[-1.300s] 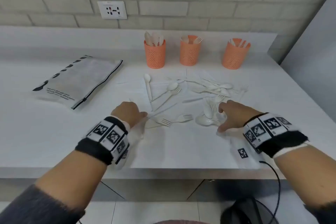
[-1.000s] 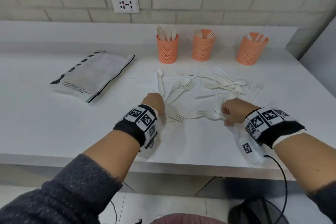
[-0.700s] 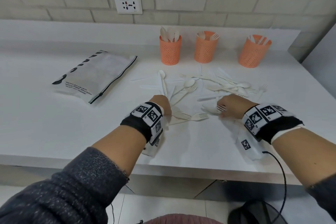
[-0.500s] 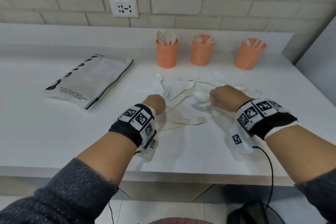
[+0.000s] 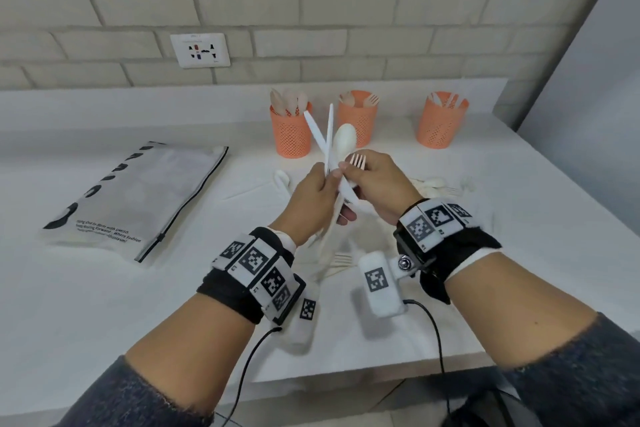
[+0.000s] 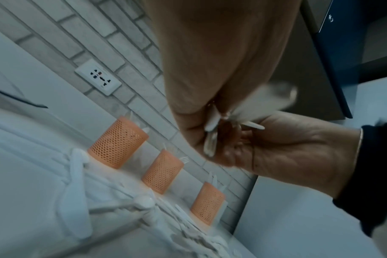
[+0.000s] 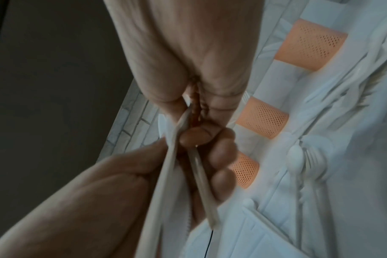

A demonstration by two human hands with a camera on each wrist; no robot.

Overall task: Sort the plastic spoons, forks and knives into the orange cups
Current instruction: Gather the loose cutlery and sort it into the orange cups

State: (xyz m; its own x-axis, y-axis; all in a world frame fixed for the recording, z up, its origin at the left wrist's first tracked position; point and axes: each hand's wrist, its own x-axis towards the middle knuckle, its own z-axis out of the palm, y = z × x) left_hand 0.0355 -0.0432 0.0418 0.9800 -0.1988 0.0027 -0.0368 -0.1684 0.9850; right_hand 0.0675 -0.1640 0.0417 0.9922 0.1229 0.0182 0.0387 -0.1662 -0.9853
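Both hands are raised together above the white table [image 5: 104,305]. My left hand [image 5: 329,182] grips two white plastic knives [image 5: 320,137] that cross and point up. My right hand [image 5: 351,172] touches it and holds a white spoon [image 5: 345,144] and a fork [image 5: 357,160]. In the left wrist view the handles [image 6: 211,137] bunch between both palms. The blurred right wrist view shows the handles [image 7: 201,174] crossing my fingers. Three orange mesh cups [image 5: 291,132], [image 5: 360,116], [image 5: 441,121] stand behind by the wall, each holding cutlery.
Loose white cutlery lies on the table: a spoon [image 5: 282,178] left of the hands, a pile [image 5: 434,184] to the right, forks [image 5: 341,260] under my wrists. A grey zip bag [image 5: 138,198] lies at the left. A wall socket [image 5: 200,49] sits above the counter.
Both hands picked cutlery off the table and lifted it; they have come together in front of the cups. The head view tilted up slightly.
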